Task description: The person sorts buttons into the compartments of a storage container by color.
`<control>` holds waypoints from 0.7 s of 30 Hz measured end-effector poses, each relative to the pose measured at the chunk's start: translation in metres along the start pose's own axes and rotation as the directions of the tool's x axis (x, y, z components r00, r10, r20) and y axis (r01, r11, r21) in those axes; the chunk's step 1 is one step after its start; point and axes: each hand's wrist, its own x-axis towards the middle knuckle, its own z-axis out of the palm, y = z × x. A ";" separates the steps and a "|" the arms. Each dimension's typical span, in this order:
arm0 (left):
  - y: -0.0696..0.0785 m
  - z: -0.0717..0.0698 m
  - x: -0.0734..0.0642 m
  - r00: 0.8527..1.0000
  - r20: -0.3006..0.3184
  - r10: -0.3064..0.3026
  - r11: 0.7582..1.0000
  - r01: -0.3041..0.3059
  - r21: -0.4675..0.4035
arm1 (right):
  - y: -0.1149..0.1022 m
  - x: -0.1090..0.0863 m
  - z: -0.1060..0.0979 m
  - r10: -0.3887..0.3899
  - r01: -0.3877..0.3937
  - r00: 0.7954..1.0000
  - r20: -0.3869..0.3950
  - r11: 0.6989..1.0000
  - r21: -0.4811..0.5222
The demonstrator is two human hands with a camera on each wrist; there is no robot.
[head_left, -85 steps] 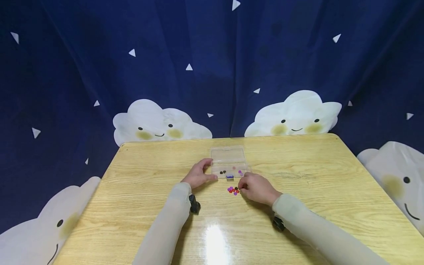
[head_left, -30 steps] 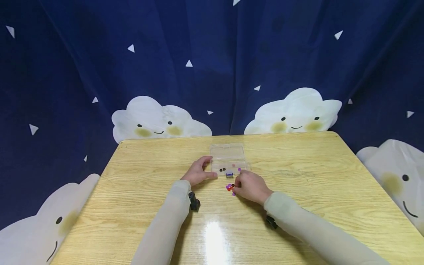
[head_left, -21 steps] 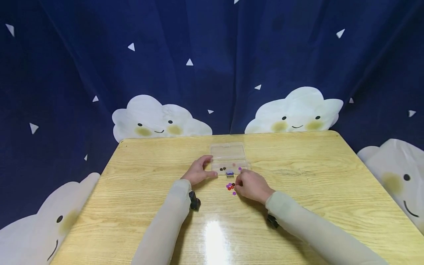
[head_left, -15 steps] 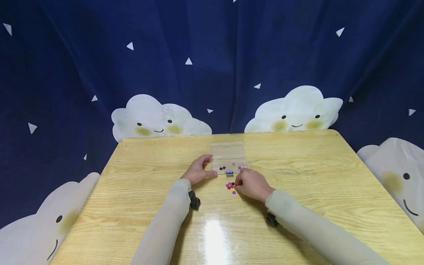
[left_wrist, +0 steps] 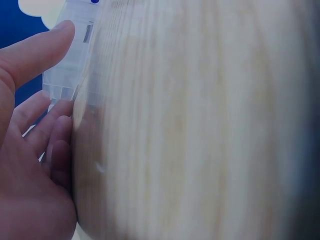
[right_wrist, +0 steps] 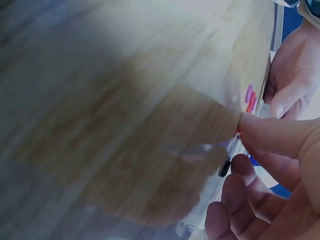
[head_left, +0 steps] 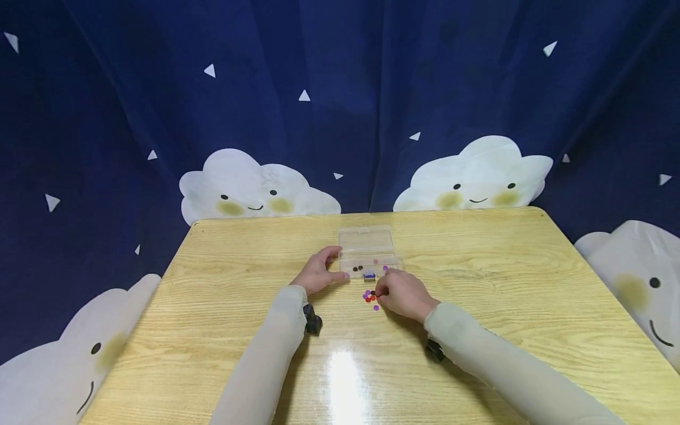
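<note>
A clear plastic box lies with its lid open towards the back of the wooden table. My left hand holds its left end, thumb at the front corner and fingers at the side and back. Inside are two black discs, a pink disc and a purple disc. In front of the box sits a small cluster of red, purple and black discs. My right hand is at the cluster's right side, thumb and index pinching a red disc, mostly hidden by the fingers.
A blue-and-clear latch piece is at the box's front edge. One purple disc lies apart, nearer me. Bare wooden tabletop extends around both hands, and a dark blue cloud-print curtain hangs behind the table.
My right hand has shifted left from beside the box's front right corner into the disc cluster, and its fingers have closed at a red disc. My left hand stays at the box.
</note>
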 end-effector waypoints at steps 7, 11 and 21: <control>0.002 0.000 -0.001 1.000 0.001 0.003 1.000 -0.003 0.008 | 0.007 -0.001 -0.001 -0.052 0.053 0.998 -0.023 0.998 0.045; 0.003 -0.001 -0.001 1.000 0.004 0.010 1.000 -0.010 0.015 | 0.009 -0.002 -0.001 -0.071 0.072 0.997 -0.017 0.997 0.041; 0.001 0.000 0.000 1.000 0.001 0.001 1.000 -0.001 0.018 | 0.011 -0.004 -0.003 -0.136 0.136 0.990 -0.025 0.991 -0.002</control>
